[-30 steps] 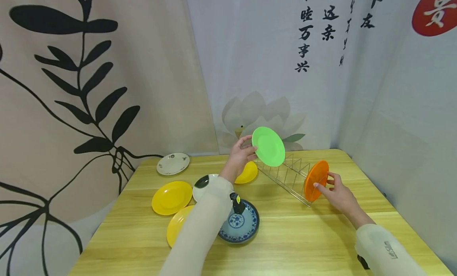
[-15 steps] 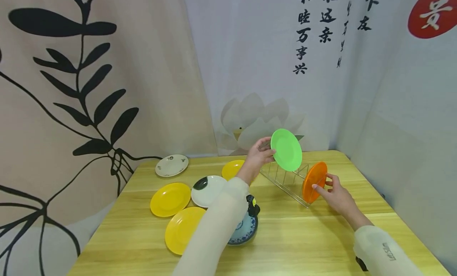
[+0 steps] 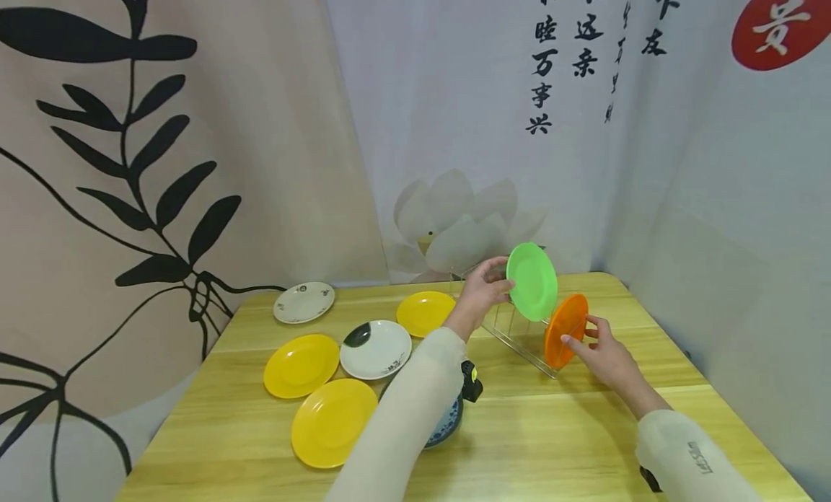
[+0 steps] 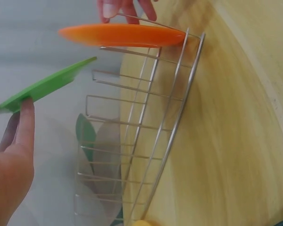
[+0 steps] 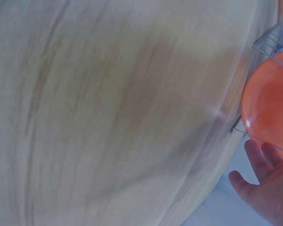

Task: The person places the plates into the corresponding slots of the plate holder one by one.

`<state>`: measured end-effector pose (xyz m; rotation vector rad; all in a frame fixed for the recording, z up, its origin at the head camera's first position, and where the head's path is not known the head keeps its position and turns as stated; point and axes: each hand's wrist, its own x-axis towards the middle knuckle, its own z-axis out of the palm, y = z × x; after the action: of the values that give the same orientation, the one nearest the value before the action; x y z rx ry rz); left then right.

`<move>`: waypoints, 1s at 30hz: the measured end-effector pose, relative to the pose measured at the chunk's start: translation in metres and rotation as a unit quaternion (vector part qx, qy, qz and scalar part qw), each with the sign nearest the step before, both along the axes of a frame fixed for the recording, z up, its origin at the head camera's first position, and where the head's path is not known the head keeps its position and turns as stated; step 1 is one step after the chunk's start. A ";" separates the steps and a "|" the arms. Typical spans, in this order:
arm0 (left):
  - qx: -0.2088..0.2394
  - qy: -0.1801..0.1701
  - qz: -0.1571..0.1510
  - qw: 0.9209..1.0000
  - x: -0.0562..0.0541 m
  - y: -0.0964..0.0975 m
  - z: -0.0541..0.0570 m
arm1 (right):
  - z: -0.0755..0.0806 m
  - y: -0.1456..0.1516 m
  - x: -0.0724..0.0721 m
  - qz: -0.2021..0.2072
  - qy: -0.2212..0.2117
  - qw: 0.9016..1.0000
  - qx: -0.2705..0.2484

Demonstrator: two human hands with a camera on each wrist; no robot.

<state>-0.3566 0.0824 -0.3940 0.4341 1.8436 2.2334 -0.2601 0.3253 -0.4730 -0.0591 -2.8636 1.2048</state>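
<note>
My left hand (image 3: pixel 483 293) pinches a small green plate (image 3: pixel 532 282) by its left edge, raised and tilted over the wire dish rack (image 3: pixel 516 343). In the left wrist view the green plate (image 4: pixel 47 85) shows nearly edge-on, apart from the rack wires. An orange plate (image 3: pixel 566 332) stands upright in the rack's near right end. My right hand (image 3: pixel 607 358) is at that plate's outer side, fingertips against it. In the right wrist view the fingers (image 5: pixel 259 162) are spread and fairly straight beside the orange plate (image 5: pixel 271 103), close to the rack wire.
Yellow plates (image 3: pixel 334 423), a white plate with a dark patch (image 3: pixel 383 350) and a patterned white plate (image 3: pixel 304 303) lie left on the wooden table (image 3: pixel 539 444). My left sleeve partly covers a blue patterned dish (image 3: pixel 448 423). Printed curtains (image 3: pixel 454 91) hang behind.
My left hand has moved right with the green plate, bringing it over the rack near the orange plate. My right hand stays at the orange plate.
</note>
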 end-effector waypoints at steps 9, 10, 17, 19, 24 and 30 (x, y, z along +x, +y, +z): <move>-0.016 0.000 -0.012 1.000 0.003 0.008 -0.013 | 0.002 -0.003 0.001 -0.002 0.001 1.000 -0.004; -0.016 0.000 -0.015 1.000 0.004 0.009 -0.014 | 0.002 -0.003 0.001 -0.003 0.001 1.000 -0.004; -0.033 -0.002 -0.017 0.999 0.009 0.014 -0.021 | 0.000 -0.002 0.000 -0.007 0.001 1.000 0.000; -0.034 -0.003 -0.016 0.999 0.010 0.014 -0.023 | -0.001 -0.002 0.000 -0.007 0.002 1.000 0.002; -0.040 -0.001 -0.014 0.999 0.012 0.010 -0.028 | -0.001 -0.002 -0.001 -0.007 0.002 1.000 0.004; -0.053 0.000 0.000 0.999 0.009 0.001 -0.027 | 0.002 -0.003 0.002 -0.003 0.003 1.000 0.006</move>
<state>-0.3478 0.0829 -0.4209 0.4161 1.9515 2.1218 -0.2578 0.3228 -0.4710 -0.0641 -2.8637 1.1839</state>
